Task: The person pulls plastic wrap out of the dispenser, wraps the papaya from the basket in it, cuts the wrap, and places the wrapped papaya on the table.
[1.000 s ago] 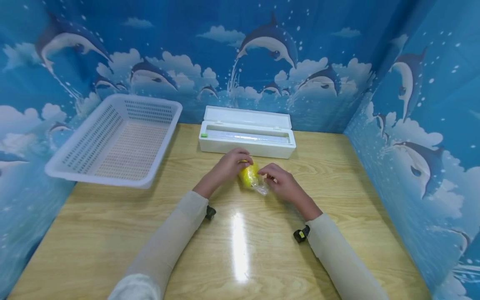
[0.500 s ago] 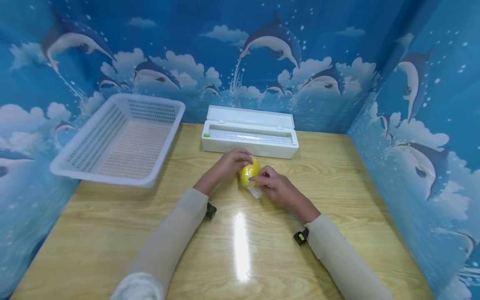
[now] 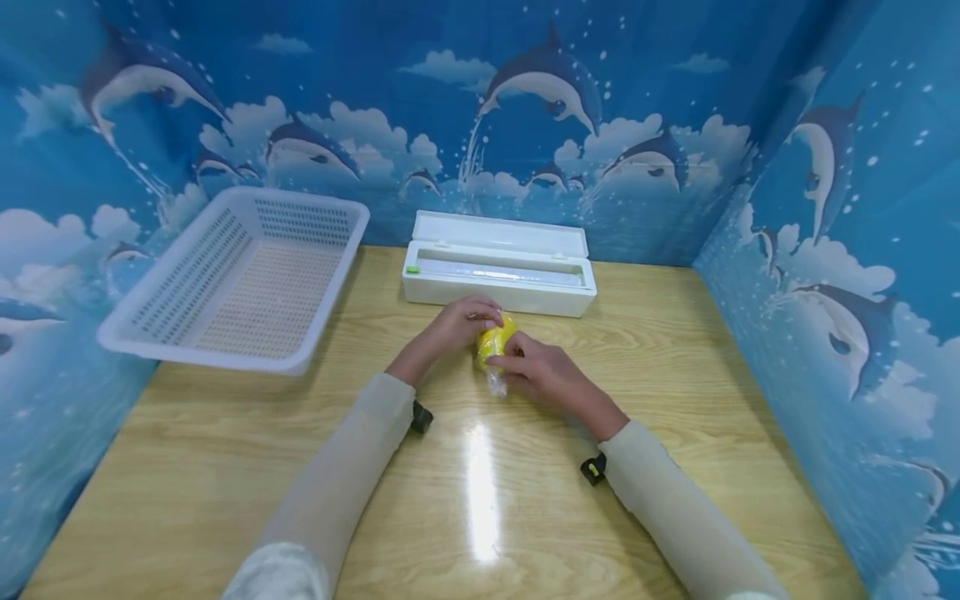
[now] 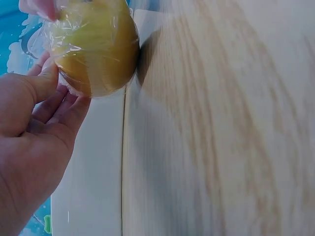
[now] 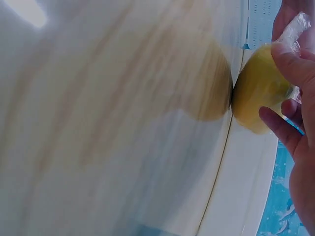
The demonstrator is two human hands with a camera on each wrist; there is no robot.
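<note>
A yellow, rounded fruit [image 3: 491,342] wrapped in clear cling film rests on the table in the head view; its exact kind is hard to tell. My left hand [image 3: 463,325] holds its far left end, and in the left wrist view the thumb and fingers curl about the wrapped fruit [image 4: 106,54]. From the right, my right hand [image 3: 547,367] grips the near side. The right wrist view shows its thumb on the fruit [image 5: 258,91] beside a twisted tail of film [image 5: 297,27], with other fingers against the lower side.
Just behind the hands stands a white cling film box [image 3: 498,293], lid raised, with a roll inside and a green slider at its left end. A white slotted basket [image 3: 202,360] is at the back left. Dolphin-print curtains surround the wooden table [image 3: 570,525].
My right hand has moved left from beside the film tail onto the fruit. The tail has swung from the right to point toward me. My left hand has stayed at the far end.
</note>
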